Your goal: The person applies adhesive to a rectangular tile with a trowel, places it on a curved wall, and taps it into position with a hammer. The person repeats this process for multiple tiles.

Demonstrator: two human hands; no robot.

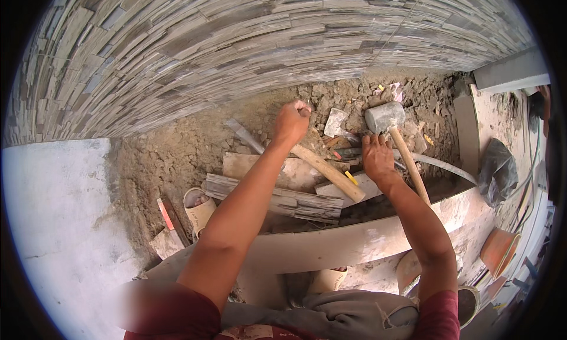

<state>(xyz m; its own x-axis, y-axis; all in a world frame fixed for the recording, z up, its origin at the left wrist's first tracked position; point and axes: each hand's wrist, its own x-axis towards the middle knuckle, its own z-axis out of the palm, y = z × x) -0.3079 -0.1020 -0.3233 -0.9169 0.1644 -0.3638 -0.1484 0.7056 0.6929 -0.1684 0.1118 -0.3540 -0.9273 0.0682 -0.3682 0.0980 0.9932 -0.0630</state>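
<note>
My left hand (290, 124) is raised over the dirt, fingers pinched on a small thing I cannot make out. A wooden handle (328, 172) lies below it, beside a flat metal chisel (242, 133). My right hand (378, 156) curls its fingers down onto something among dark tool pieces and debris, hidden beneath them. Right beside it is a mallet with a grey head (384, 117) and wooden handle. A pale irregular chunk (335, 120) sits between my hands. Stone-patterned tile pieces (271, 199) and a yellow-handled item (351, 177) lie below.
A stacked-stone wall (236, 45) rises behind the rubble (142, 186). A pale slab (65, 210) borders the left. A long board (319, 245) crosses in front of me. A sandaled foot (198, 210) shows left. A black plastic bag (496, 169) and terracotta container (499, 251) are right.
</note>
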